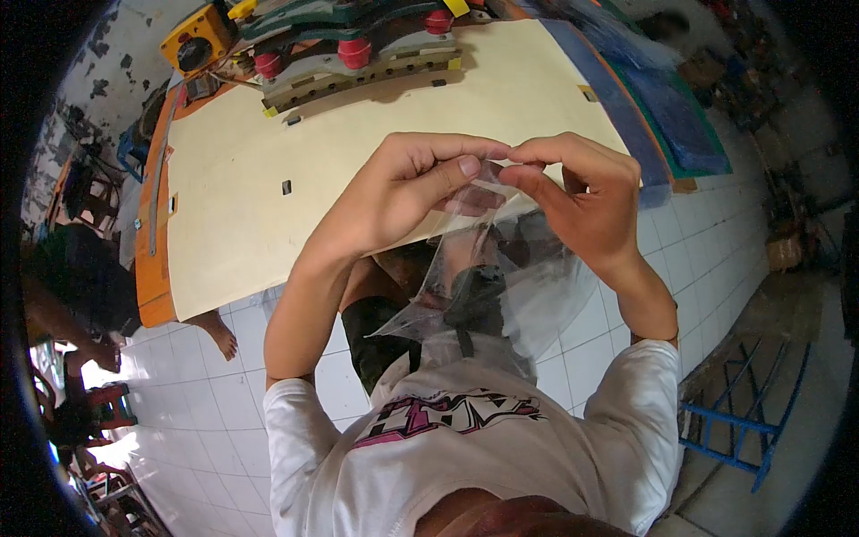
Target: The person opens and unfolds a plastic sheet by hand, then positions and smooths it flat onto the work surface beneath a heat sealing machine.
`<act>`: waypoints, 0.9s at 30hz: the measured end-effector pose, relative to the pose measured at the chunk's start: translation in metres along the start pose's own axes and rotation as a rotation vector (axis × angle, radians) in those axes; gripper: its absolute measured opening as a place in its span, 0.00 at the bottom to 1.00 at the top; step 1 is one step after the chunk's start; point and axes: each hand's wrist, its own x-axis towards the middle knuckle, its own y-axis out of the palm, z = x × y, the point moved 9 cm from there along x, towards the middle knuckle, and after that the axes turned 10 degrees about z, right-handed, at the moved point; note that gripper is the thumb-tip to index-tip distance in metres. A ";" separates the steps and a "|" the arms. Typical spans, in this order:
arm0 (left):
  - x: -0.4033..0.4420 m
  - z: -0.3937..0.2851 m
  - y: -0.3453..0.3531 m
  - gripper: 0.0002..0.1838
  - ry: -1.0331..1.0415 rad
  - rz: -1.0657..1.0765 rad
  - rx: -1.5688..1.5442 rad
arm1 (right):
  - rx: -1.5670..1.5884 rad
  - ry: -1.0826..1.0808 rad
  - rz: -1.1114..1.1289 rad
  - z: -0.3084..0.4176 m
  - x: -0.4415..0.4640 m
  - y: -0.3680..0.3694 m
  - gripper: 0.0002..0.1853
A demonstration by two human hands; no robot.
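Observation:
A clear plastic sheet or bag [537, 291] hangs crumpled over my lap, its upper end between my two hands. My left hand [407, 188] pinches it with thumb and fingers near the table's front edge. Close beside it, my right hand [582, 192] holds the same plastic between thumb and index finger. The fingertips of both hands nearly meet. Below the hands, the plastic spreads out and reaches down toward my shirt.
A cream sheet [242, 206] covers the orange-edged table [154, 286]. A green machine bar with red knobs [354, 52] and a yellow box [195, 40] stand at the back. Blue plastic [662, 116] lies right. A blue metal rack [743, 421] stands lower right. Another person's foot [217, 336] shows left.

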 end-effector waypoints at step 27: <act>-0.004 -0.006 0.002 0.21 -0.023 0.012 0.003 | 0.024 -0.032 -0.020 0.006 -0.003 0.003 0.06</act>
